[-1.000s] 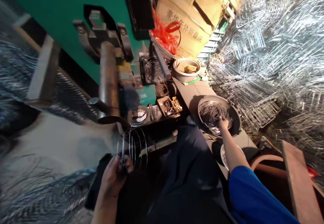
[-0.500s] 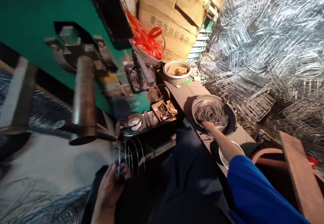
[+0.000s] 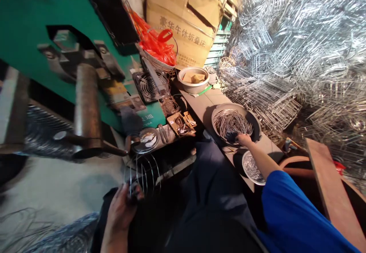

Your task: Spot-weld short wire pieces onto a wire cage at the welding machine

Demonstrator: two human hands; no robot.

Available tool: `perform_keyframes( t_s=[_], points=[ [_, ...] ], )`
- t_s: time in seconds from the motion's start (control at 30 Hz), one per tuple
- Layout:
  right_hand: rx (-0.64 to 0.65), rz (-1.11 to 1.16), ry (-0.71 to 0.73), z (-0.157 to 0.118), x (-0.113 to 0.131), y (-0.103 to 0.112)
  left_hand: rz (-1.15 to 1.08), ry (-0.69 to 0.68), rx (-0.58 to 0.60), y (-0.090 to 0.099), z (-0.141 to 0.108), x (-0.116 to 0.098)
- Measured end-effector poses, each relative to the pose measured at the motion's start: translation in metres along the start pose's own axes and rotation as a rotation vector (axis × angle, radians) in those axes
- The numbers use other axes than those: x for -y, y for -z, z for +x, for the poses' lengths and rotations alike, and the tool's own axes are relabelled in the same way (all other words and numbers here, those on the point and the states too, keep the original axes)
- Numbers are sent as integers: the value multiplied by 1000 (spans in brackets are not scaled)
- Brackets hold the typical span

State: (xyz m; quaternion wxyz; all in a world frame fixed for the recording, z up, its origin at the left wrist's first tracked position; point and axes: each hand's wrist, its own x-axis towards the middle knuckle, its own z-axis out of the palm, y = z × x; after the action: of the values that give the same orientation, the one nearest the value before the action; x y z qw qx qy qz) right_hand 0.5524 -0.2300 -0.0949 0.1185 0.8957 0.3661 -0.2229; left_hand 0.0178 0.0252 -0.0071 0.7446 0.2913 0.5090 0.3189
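Observation:
Low on the left, my left hand (image 3: 123, 204) is closed around one end of a small frame of curved wires (image 3: 143, 174). The frame's loops stand up beyond the fingers, beside the machine's lower ledge. My right hand (image 3: 242, 139) reaches into a grey basin (image 3: 258, 127) at the edge nearer me. It touches a heap of bent wire pieces (image 3: 231, 120) there. Its fingertips look dark and blend with the wires, so what they grip is hidden. Beside the right forearm sits a white bowl (image 3: 246, 173) of small metal pieces.
A green machine (image 3: 42, 12) with a thick metal cylinder (image 3: 88, 104) fills the left. A cardboard box of small parts (image 3: 181, 123) rests on its ledge. Behind are a white basin (image 3: 194, 87) and a large carton (image 3: 177, 20). Wire racks (image 3: 314, 47) pile up right, near a wooden board (image 3: 331, 180).
My right hand has shifted along the basin's near edge to the right, uncovering more of the white bowl. My left hand keeps the wire frame almost in place. The whole view has moved slightly.

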Motion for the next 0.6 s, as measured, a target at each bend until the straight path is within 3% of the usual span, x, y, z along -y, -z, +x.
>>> perform_keyframes(
  t_s=[0.1,0.2,0.37,0.6],
  points=[
    [-49,-9,26,-8,7,-1,14,-17,83,7,-1,1],
    [-130,-4,48,-13,15,2,9,-27,82,16,-1,4],
    [-282,25,-130,-10,14,11,-15,-21,59,20,-3,4],
    [-264,44,-245,1,21,12,-9,-50,57,18,-7,0]
  ],
)
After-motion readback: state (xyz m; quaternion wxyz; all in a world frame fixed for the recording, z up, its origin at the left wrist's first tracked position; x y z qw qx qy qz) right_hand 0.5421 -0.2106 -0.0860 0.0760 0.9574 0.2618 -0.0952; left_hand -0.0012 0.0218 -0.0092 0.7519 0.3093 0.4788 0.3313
